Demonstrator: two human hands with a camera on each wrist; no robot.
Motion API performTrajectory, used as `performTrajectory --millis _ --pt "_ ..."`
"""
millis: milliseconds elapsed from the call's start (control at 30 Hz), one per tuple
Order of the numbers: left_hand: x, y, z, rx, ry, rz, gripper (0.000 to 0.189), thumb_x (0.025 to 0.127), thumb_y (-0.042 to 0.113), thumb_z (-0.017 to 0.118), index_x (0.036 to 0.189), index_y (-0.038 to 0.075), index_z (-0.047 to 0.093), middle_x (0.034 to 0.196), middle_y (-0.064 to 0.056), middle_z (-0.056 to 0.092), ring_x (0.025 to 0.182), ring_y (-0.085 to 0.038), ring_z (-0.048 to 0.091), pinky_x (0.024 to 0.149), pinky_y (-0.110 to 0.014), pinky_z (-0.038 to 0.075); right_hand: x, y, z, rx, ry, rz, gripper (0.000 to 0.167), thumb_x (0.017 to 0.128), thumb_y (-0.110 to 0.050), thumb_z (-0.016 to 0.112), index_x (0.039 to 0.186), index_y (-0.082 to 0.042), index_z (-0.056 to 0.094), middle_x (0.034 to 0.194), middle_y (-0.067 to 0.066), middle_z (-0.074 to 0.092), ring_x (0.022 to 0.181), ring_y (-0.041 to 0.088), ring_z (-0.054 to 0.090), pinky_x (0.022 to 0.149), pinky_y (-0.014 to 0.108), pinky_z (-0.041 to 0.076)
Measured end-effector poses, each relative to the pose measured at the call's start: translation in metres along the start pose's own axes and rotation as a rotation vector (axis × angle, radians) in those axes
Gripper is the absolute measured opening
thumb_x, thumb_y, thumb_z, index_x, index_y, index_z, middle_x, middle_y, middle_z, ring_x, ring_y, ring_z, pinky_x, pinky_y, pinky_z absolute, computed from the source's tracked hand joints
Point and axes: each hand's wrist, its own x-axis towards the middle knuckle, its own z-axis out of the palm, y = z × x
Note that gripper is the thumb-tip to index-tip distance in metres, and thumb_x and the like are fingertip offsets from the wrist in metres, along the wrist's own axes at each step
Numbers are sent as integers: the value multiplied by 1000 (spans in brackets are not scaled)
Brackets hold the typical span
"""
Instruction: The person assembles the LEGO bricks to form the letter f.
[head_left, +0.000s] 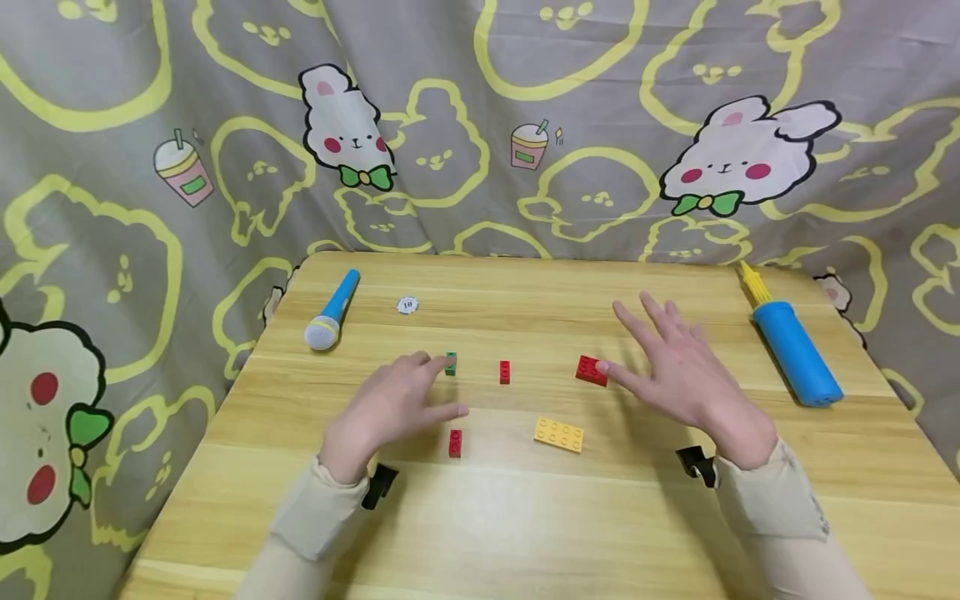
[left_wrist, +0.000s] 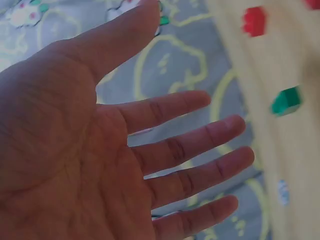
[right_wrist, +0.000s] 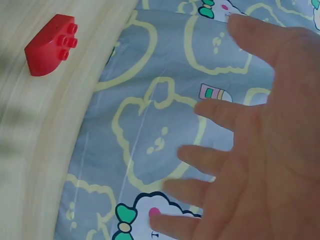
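Observation:
My left hand (head_left: 395, 400) is held over the table with fingers extended and nothing in its palm; its fingertips overlap a small green toy brick (head_left: 451, 364) in the head view. A small red brick (head_left: 455, 443) lies below the thumb, and another small red brick (head_left: 505, 372) stands at the middle. My right hand (head_left: 678, 367) spreads its fingers, holding nothing, and its thumb tip overlaps a larger red brick (head_left: 588, 370). In the right wrist view that red brick (right_wrist: 50, 46) sits apart from the fingers. A yellow brick (head_left: 558, 435) lies between the hands, nearer me.
A blue toy microphone (head_left: 334, 311) lies at the back left, beside a round token marked 10 (head_left: 407, 305). On the right lies a blue hand pump (head_left: 797, 352) with a yellow end. A patterned curtain (head_left: 450, 125) hangs behind the wooden table (head_left: 510, 525).

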Motion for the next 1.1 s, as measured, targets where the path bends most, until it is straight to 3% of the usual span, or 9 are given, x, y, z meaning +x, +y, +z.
performTrajectory --millis 167,300,400,667,1100 --pt "1 0 28 -11 -75 19 67 77 44 84 128 8 61 118 -12 62 99 -27 60 86 -44 49 -6 -1 2 54 -61 -16 85 93 -67 49 155 -12 30 153 27 29 133 51 33 102 67 28" --pt "1 -1 46 -30 -88 50 59 69 37 90 113 7 64 92 -4 56 78 -21 51 71 -37 46 -9 -2 7 65 -89 -13 84 94 -67 47 153 -9 35 146 28 40 130 49 39 102 64 32" --pt "1 -2 53 -16 -75 59 55 66 34 93 104 8 63 82 0 47 73 -20 45 63 -35 41 -10 -1 13 59 -91 -13 81 94 -64 49 151 -8 38 143 27 44 129 48 42 101 64 33" --pt "-1 -6 60 -10 -41 62 53 65 32 94 101 11 61 84 1 45 80 -21 43 66 -36 39 -8 -3 27 73 -100 -41 80 94 -63 51 149 -5 42 140 25 48 128 46 43 103 61 33" --pt "-3 -8 68 2 10 78 42 67 29 92 90 17 59 84 2 44 81 -22 42 65 -36 38 11 -13 48 86 -57 -165 63 94 -40 66 142 -1 50 131 22 57 121 38 54 101 53 40"
